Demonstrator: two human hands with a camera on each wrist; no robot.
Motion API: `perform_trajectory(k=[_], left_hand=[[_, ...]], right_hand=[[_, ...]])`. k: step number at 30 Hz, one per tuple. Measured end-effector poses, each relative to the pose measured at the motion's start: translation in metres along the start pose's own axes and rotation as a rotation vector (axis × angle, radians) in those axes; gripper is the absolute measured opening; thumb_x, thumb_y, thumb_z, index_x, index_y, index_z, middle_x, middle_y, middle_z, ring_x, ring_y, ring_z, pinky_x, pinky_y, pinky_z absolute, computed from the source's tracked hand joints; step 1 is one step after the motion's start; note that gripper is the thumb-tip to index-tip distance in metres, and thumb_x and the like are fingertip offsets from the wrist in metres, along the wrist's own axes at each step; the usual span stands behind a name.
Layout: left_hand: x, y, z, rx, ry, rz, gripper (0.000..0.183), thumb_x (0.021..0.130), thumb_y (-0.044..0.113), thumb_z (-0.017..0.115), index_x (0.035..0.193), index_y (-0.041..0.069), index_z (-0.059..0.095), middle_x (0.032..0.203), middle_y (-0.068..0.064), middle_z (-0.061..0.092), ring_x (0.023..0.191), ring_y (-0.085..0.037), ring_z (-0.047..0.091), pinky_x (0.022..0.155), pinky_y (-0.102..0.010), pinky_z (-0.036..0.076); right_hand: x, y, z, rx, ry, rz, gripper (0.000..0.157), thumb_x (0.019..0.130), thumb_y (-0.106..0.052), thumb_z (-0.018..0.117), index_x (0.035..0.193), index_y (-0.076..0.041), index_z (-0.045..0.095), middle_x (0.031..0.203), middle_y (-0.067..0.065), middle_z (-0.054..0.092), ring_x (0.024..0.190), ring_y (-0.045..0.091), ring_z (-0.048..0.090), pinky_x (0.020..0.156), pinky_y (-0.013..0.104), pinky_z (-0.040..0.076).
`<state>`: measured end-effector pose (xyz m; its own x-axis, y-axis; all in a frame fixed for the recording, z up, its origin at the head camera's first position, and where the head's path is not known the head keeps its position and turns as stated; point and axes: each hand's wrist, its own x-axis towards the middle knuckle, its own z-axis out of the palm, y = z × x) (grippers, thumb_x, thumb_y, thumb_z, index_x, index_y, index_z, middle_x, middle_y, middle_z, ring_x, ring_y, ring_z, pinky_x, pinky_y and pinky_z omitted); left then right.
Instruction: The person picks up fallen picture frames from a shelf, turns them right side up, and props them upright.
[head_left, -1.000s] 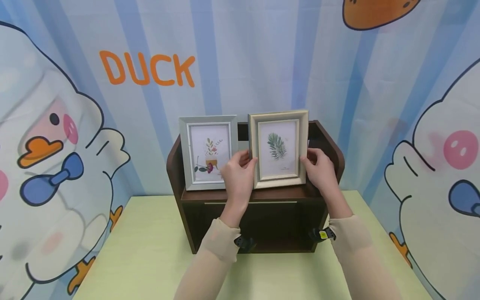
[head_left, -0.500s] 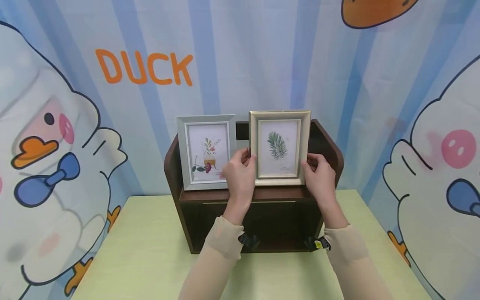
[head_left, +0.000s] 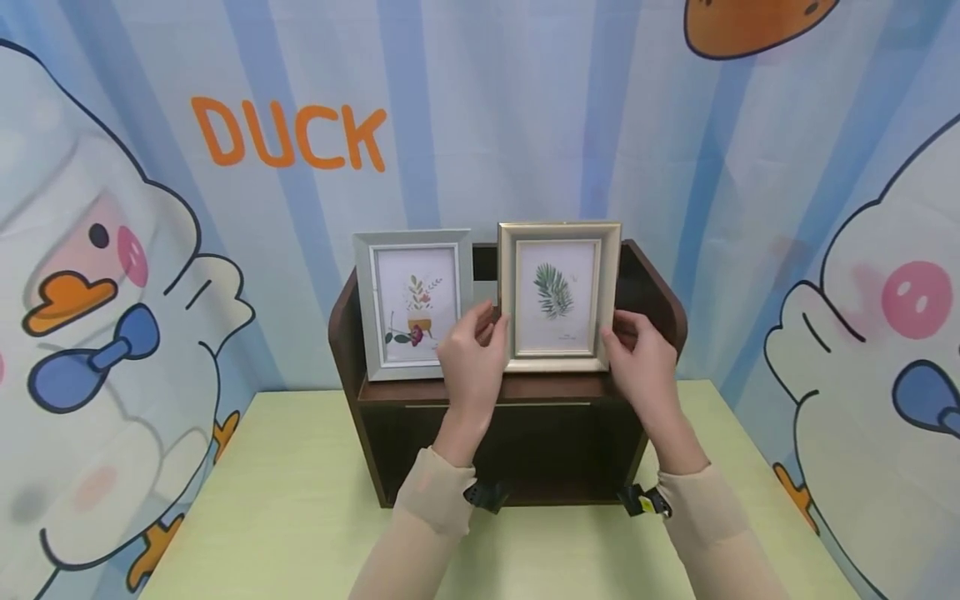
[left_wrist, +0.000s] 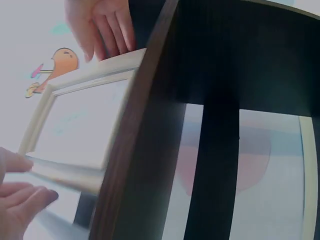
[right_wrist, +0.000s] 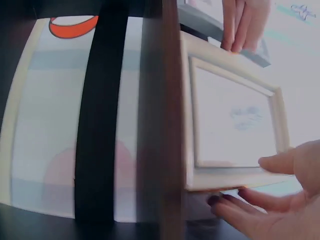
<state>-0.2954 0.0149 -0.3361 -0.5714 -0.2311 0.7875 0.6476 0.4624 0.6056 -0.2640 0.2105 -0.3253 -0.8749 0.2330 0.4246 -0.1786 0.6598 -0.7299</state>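
Note:
A gold picture frame (head_left: 558,362) with a green leaf print stands nearly upright on the right part of the dark brown shelf's upper board. My left hand (head_left: 474,358) pinches its left edge low down, thumb on the front. At the opposite edge, my right hand (head_left: 643,362) has its thumb on the front; in the right wrist view, the index fingertip touches the frame's side. The fingers behind the frame are partly hidden. Left of it stands a silver-grey picture frame (head_left: 363,308) with a potted plant print, its lower right corner covered by my left hand.
The small brown shelf unit (head_left: 345,333) has raised sides and an open lower compartment (head_left: 558,450). It stands on a pale yellow-green table (head_left: 292,483). Behind hangs a blue striped curtain (head_left: 517,108) with duck drawings.
The gold frame was slightly tilted a second ago and has straightened to level. Both hands have stayed at its sides, shifting only slightly. The silver-grey frame keeps its place.

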Motion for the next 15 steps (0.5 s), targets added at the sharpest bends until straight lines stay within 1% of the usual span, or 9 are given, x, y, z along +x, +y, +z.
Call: perform_trajectory(k=[3, 5, 7, 10, 12, 13, 14, 15], left_hand=[[-0.005, -0.002, -0.02, 0.028, -0.007, 0.092, 0.026, 0.082, 0.017, 0.063, 0.102, 0.002, 0.064, 0.094, -0.011, 0.066, 0.086, -0.016, 0.064, 0.071, -0.022, 0.052], [-0.008, -0.005, -0.037, 0.064, -0.007, 0.152, 0.026, 0.083, 0.018, 0.062, 0.102, 0.002, 0.063, 0.094, -0.01, 0.066, 0.085, -0.016, 0.063, 0.071, -0.025, 0.053], [-0.011, -0.011, -0.056, 0.117, 0.008, 0.209, 0.024, 0.083, 0.018, 0.062, 0.101, 0.002, 0.064, 0.093, -0.008, 0.065, 0.083, -0.017, 0.062, 0.07, -0.027, 0.053], [-0.015, -0.023, -0.085, 0.193, 0.051, 0.287, 0.021, 0.08, 0.014, 0.064, 0.098, 0.003, 0.065, 0.09, -0.008, 0.065, 0.081, -0.018, 0.061, 0.069, -0.03, 0.052], [-0.019, -0.033, -0.104, 0.236, 0.089, 0.338, 0.019, 0.079, 0.011, 0.064, 0.096, 0.003, 0.066, 0.087, -0.008, 0.065, 0.079, -0.018, 0.06, 0.067, -0.03, 0.051], [-0.02, -0.038, -0.113, 0.248, 0.111, 0.366, 0.017, 0.078, 0.009, 0.064, 0.094, 0.002, 0.066, 0.085, -0.008, 0.064, 0.077, -0.019, 0.06, 0.065, -0.03, 0.05], [-0.022, -0.044, -0.121, 0.263, 0.135, 0.397, 0.016, 0.078, 0.007, 0.064, 0.093, 0.002, 0.066, 0.083, -0.009, 0.064, 0.074, -0.02, 0.059, 0.064, -0.03, 0.049], [-0.024, -0.05, -0.129, 0.274, 0.161, 0.429, 0.015, 0.077, 0.006, 0.063, 0.09, 0.001, 0.066, 0.08, -0.009, 0.063, 0.071, -0.021, 0.058, 0.062, -0.03, 0.048]], right_hand=[[-0.013, 0.0, -0.014, 0.0, -0.027, -0.1, 0.047, 0.089, -0.037, 0.047, 0.126, -0.008, 0.046, 0.12, 0.012, 0.054, 0.106, 0.024, 0.055, 0.085, 0.039, 0.047], [-0.022, 0.001, -0.025, -0.002, 0.012, -0.17, 0.045, 0.09, -0.038, 0.046, 0.125, -0.01, 0.048, 0.119, 0.009, 0.055, 0.104, 0.022, 0.056, 0.084, 0.036, 0.048], [-0.03, 0.006, -0.036, 0.001, 0.107, -0.243, 0.038, 0.09, -0.033, 0.048, 0.12, -0.01, 0.053, 0.113, 0.007, 0.059, 0.099, 0.018, 0.059, 0.081, 0.025, 0.049], [-0.037, 0.019, -0.052, -0.006, 0.271, -0.349, 0.027, 0.088, -0.022, 0.054, 0.111, -0.01, 0.06, 0.101, 0.007, 0.065, 0.089, 0.003, 0.06, 0.076, 0.008, 0.045], [-0.041, 0.033, -0.063, -0.022, 0.359, -0.395, 0.024, 0.086, -0.016, 0.057, 0.107, -0.008, 0.063, 0.096, 0.009, 0.066, 0.087, -0.007, 0.056, 0.077, 0.001, 0.039], [-0.042, 0.041, -0.068, -0.039, 0.384, -0.402, 0.024, 0.085, -0.015, 0.058, 0.107, -0.007, 0.062, 0.096, 0.01, 0.066, 0.087, -0.01, 0.054, 0.077, 0.0, 0.038], [-0.043, 0.049, -0.072, -0.061, 0.399, -0.396, 0.025, 0.085, -0.016, 0.058, 0.108, -0.006, 0.062, 0.096, 0.011, 0.065, 0.087, -0.01, 0.053, 0.078, 0.0, 0.037], [-0.044, 0.058, -0.076, -0.086, 0.406, -0.393, 0.026, 0.085, -0.016, 0.058, 0.109, -0.006, 0.061, 0.098, 0.012, 0.065, 0.089, -0.007, 0.055, 0.079, 0.0, 0.037]])
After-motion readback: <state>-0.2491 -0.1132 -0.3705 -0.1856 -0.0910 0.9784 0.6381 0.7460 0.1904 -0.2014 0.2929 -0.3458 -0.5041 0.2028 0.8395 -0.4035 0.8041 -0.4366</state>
